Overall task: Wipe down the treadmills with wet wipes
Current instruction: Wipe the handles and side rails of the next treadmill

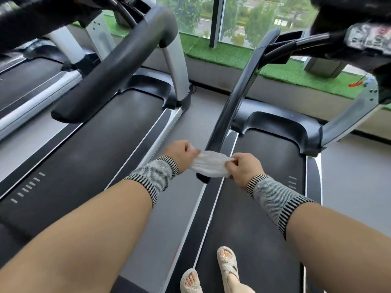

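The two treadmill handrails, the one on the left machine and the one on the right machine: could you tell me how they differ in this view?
The left handrail looks thick and padded, ending in a blunt free tip; the right handrail looks slimmer and glossier. The left handrail hangs untouched, while the right handrail's near end sits behind the wet wipe stretched between the left hand and right hand. Both are black and slope down toward the camera.

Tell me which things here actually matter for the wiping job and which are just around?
Part of the job:
- white wet wipe, stretched between left hand and right hand
- right treadmill's black handrail, just beyond the wipe
- left treadmill

Just around:
- artificial grass strip by the window
- cream sandals on the person's feet
- striped wristbands
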Tool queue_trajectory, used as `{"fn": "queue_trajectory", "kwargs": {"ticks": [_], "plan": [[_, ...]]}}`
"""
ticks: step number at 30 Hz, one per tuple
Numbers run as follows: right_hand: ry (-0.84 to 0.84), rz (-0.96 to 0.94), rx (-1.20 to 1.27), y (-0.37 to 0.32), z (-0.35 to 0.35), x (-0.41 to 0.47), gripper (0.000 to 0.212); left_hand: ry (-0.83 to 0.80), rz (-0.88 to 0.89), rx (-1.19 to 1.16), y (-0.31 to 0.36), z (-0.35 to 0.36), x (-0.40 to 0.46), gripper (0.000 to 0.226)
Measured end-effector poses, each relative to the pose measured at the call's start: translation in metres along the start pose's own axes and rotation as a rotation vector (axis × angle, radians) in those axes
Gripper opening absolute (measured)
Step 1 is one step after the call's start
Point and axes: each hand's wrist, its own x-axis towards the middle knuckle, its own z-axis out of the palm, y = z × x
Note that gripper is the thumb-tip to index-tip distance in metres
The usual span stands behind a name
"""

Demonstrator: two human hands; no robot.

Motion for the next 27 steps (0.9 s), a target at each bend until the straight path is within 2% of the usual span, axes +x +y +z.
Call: {"fn": "queue_trajectory", "kwargs": {"ticks": [3,6,8,11,13,15,21,25,27], "plan": [[0.07,-0.019,0.061,-0.002,-0.004,0.01,0.018,0.006,0.03,-0.082,-0.005,-0.005,0.013,0.011],[0.171,-0.034,0.091,-0.006,0.001,0.022,0.009,0.061,0.032,-0.096,-0.008,-0.002,0.027,0.009],[0.191,-0.013,0.123,-0.006,0.009,0.027,0.014,0.061,0.019,-0.156,-0.011,0.009,0.032,0.012],[0.141,0.007,0.165,-0.001,0.025,0.028,0.013,0.024,-0.026,-0.263,-0.02,0.029,0.032,0.012],[0.094,0.015,0.156,0.005,0.039,0.024,0.007,-0.008,-0.039,-0.196,-0.03,0.043,0.029,0.009],[0.045,0.011,0.1,0.012,0.053,0.019,0.015,-0.042,-0.051,-0.11,-0.04,0.055,0.023,0.006],[0.012,0.044,0.073,0.018,0.07,0.008,0.017,-0.04,-0.09,-0.131,-0.051,0.07,0.012,0.011],[-0.136,0.056,-0.104,0.028,0.079,-0.011,0.018,-0.141,-0.148,0.009,-0.066,0.083,-0.012,0.007],[-0.173,0.078,-0.128,0.034,0.084,-0.022,0.017,-0.174,-0.185,-0.016,-0.073,0.092,-0.026,0.007]]}}
